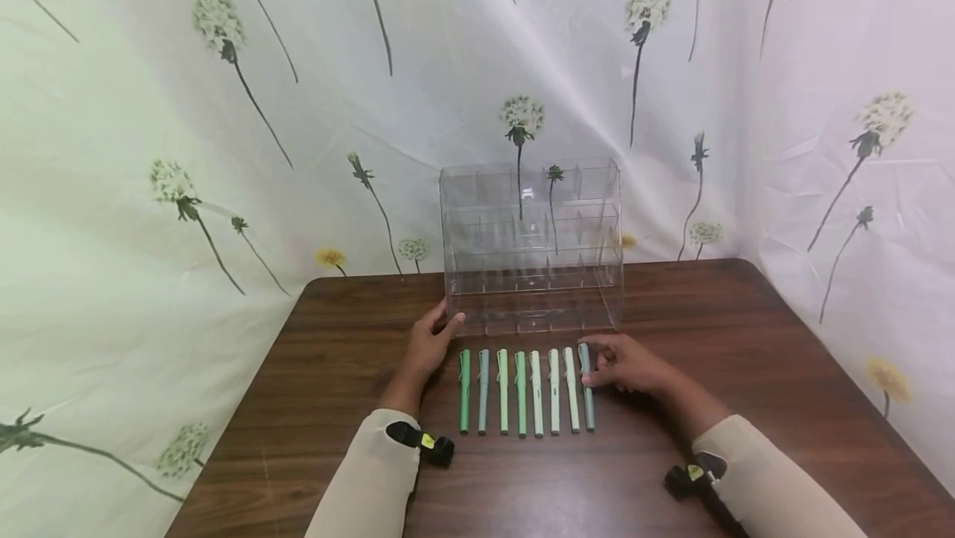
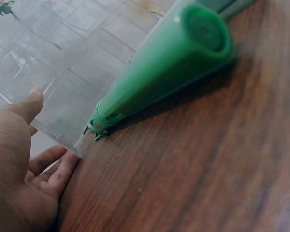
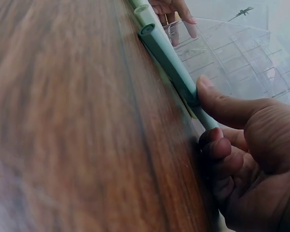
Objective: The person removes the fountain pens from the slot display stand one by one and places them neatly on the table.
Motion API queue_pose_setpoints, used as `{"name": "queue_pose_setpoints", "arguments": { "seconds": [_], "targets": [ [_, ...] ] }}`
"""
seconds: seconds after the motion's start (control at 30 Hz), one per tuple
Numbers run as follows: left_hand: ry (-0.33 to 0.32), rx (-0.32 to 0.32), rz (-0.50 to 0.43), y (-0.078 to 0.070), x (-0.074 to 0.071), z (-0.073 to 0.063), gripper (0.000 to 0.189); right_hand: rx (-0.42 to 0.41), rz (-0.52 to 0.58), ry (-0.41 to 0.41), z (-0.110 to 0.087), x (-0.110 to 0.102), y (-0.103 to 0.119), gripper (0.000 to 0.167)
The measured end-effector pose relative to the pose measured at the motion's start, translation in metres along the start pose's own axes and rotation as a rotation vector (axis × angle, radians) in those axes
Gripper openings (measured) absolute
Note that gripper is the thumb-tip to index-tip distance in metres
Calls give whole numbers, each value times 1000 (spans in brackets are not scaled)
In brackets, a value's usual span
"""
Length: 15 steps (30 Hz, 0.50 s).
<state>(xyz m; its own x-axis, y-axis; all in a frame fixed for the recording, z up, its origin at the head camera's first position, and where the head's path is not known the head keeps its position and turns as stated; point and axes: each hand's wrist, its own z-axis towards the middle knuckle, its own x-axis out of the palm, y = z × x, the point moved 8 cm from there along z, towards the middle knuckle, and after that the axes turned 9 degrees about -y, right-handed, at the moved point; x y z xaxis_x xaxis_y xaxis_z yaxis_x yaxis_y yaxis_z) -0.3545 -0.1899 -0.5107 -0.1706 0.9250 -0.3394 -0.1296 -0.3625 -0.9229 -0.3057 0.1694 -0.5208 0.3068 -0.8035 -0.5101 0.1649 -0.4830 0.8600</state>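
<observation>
Several capped pens lie side by side in a row on the table, clips toward the back. The leftmost is a bright green pen [image 1: 465,391], with a grey-blue pen [image 1: 483,393] beside it and paler ones further along. My right hand [image 1: 627,364] pinches the blue-grey pen [image 3: 171,65] at the row's right end between thumb and fingers, near its clip end. Behind the row stands a clear plastic tiered organizer [image 1: 532,252] with divided compartments. My left hand [image 1: 430,345] holds its lower left front corner, thumb in front and fingers along the side.
The brown wood-grain table [image 1: 313,405] runs back to a white curtain [image 1: 418,49] printed with dandelions, which also hangs at both sides. A black wrist camera [image 1: 440,449] is strapped on the left sleeve, another black camera [image 1: 682,480] on the right.
</observation>
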Motion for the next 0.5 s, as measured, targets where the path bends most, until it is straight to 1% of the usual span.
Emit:
{"name": "queue_pose_setpoints", "arguments": {
  "seconds": [0.23,0.5],
  "targets": [
    [3,-1,-2,1,-1,0,72,2,-6,14,1,3,0,81],
    [5,3,11,1,-1,0,72,0,-23,-2,0,2,3,81]
  ]
}}
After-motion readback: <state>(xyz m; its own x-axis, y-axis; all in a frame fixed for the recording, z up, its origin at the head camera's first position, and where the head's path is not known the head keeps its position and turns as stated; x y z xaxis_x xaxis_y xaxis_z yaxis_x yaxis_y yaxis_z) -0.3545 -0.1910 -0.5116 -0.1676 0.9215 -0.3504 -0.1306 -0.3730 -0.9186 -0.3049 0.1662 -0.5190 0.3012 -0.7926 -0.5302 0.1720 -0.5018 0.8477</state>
